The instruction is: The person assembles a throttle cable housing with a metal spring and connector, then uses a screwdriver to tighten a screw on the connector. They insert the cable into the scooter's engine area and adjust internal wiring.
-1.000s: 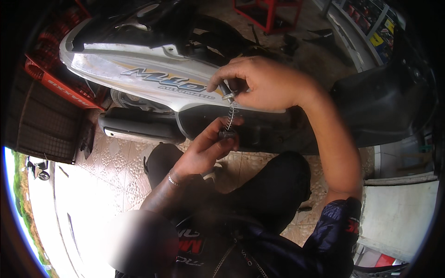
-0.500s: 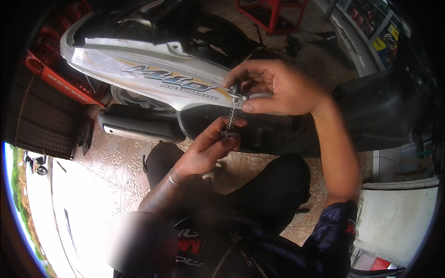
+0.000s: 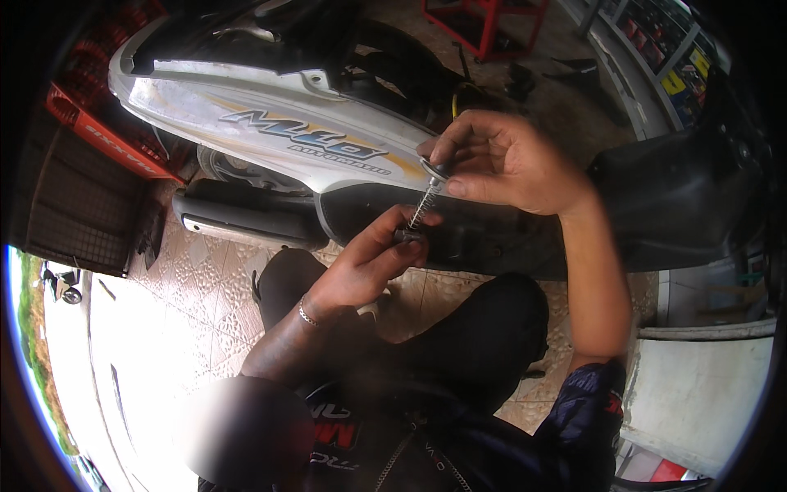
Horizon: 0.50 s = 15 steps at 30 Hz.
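A thin metal coil spring (image 3: 424, 203) stands at a slant between my two hands. Its lower end meets a small dark piece (image 3: 406, 235), which my left hand (image 3: 361, 261) pinches between thumb and fingers. A round dark cap with a shiny rim (image 3: 434, 170) sits on the spring's upper end. My right hand (image 3: 518, 168) is closed on this cap, index finger above it and thumb against its edge. Part of the lower piece is covered by my left fingers. What kind of assembly the spring belongs to, I cannot tell.
A white scooter (image 3: 270, 123) with dark lower panels lies across the view just beyond my hands. Behind it stand a red wheeled cart (image 3: 492, 33) and a shelf of packages (image 3: 676, 66). A red rack (image 3: 115, 139) is at the left. Tiled floor (image 3: 205, 303) shows below.
My right hand has moved slightly right and closed more on the cap. The cap and the spring's top have tilted to the right, while my left hand has stayed nearly still.
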{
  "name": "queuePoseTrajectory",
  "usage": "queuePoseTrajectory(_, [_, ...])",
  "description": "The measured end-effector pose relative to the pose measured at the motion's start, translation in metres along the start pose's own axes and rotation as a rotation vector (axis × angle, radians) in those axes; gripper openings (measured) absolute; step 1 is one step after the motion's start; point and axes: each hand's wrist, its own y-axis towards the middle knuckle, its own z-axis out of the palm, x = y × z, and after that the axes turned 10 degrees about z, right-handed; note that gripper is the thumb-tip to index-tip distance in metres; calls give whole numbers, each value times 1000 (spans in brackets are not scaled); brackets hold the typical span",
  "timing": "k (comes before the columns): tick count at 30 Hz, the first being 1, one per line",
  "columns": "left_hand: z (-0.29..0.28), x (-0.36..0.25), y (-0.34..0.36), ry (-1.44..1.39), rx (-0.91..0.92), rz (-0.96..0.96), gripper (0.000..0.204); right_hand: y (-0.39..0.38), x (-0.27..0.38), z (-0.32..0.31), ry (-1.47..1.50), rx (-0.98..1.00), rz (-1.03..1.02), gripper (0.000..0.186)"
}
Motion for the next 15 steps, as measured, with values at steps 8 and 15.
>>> queuePoseTrajectory(8, [3, -1, 0, 4, -22, -1, 39, -3, -6, 1, 88, -11, -51, 27])
queuePoseTrajectory(15, [2, -5, 1, -21, 6, -6, 39, -3, -15, 0, 111, -28, -97, 29])
